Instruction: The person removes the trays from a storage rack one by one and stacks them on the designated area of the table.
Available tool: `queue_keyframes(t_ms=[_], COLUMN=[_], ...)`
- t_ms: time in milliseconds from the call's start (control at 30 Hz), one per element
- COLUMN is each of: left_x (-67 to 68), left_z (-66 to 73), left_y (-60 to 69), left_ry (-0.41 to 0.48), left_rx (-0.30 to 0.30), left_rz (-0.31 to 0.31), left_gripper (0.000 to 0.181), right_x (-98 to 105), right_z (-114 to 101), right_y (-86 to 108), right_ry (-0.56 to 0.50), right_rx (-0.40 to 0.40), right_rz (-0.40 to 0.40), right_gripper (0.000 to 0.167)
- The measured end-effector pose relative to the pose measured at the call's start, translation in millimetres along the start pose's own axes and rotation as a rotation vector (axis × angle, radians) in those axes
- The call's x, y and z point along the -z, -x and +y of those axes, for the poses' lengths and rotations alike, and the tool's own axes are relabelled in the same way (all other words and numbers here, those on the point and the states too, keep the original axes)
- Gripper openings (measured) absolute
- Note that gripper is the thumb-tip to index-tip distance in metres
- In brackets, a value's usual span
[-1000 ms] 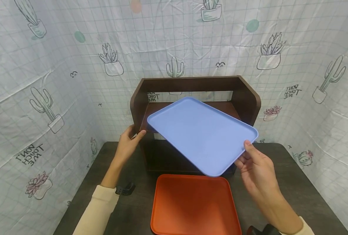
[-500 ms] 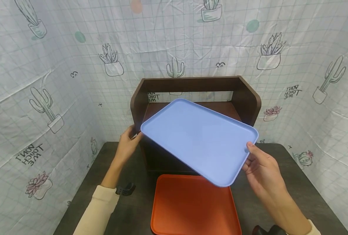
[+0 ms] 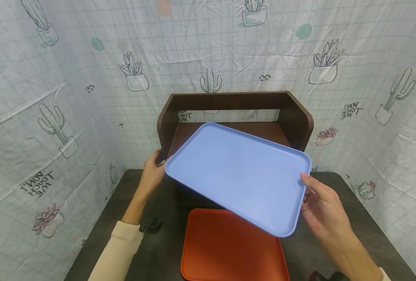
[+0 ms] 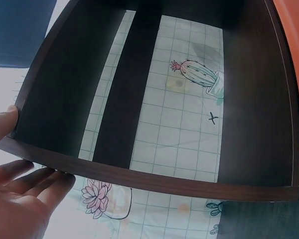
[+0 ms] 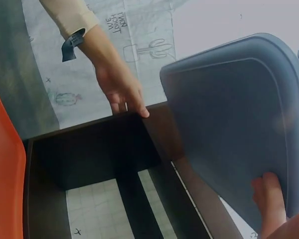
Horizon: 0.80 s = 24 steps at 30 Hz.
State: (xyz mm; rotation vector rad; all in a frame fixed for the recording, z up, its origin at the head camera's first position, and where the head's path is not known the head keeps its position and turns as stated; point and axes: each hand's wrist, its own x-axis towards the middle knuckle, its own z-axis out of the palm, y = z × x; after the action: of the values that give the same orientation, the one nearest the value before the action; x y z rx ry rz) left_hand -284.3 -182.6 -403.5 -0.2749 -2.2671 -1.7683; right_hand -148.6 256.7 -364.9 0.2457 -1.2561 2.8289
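Note:
A blue tray [image 3: 239, 175] is held up, tilted, by my right hand [image 3: 329, 218], thumb on its upper face at the right end. In the right wrist view, fingers of that hand [image 5: 270, 199] lie against the tray's underside [image 5: 229, 119]. The left hand [image 3: 152, 175] grips the left side of a dark brown shelf unit [image 3: 166, 128] at middle-board height. In the left wrist view its thumb lies on the front edge of the shelf unit [image 4: 164, 185], with the other fingers of the left hand [image 4: 20, 199] along the outer side.
An orange tray [image 3: 232, 249] lies on the dark table [image 3: 152, 257] in front of the shelf unit, partly beneath the raised blue tray. A white grid-patterned cloth with plant drawings [image 3: 130, 117] surrounds the table at the back and sides.
The blue tray has come lower and nearer, its left end shifting left and down across the shelf front. My right hand has moved right and down with it; the left hand stays put.

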Motion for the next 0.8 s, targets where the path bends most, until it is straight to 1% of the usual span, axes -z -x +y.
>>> queue_keyframes(t_ms=[133,367,600,667,800], left_x=[0.5,0.7,0.8,0.9,1.0], left_z=[1.5,2.8,2.2,2.1,2.6], left_y=[1.2,2.6,2.9,3.0,3.2], left_ry=[-0.013,-0.067,-0.057,-0.060,-0.075], left_rx=[0.010,0.023,0.015,0.019,0.033], left_rz=[-0.008,-0.010,-0.020,-0.023,-0.024], left_gripper=[0.062,0.064,0.068,0.069,0.072], right_x=[6,14,19,21,24], right_z=[-3,-11,-16,-18,-20], right_y=[0.7,2.4,3.5,3.9,4.1], right_ry=[0.055,0.124,0.202,0.227,0.240], right_rx=[-0.031,-0.102,-0.160,-0.173,-0.190], right_rz=[0.023,0.066,0.114,0.115,0.087], right_gripper=[0.032,0.029,0.030,0.030,0.033])
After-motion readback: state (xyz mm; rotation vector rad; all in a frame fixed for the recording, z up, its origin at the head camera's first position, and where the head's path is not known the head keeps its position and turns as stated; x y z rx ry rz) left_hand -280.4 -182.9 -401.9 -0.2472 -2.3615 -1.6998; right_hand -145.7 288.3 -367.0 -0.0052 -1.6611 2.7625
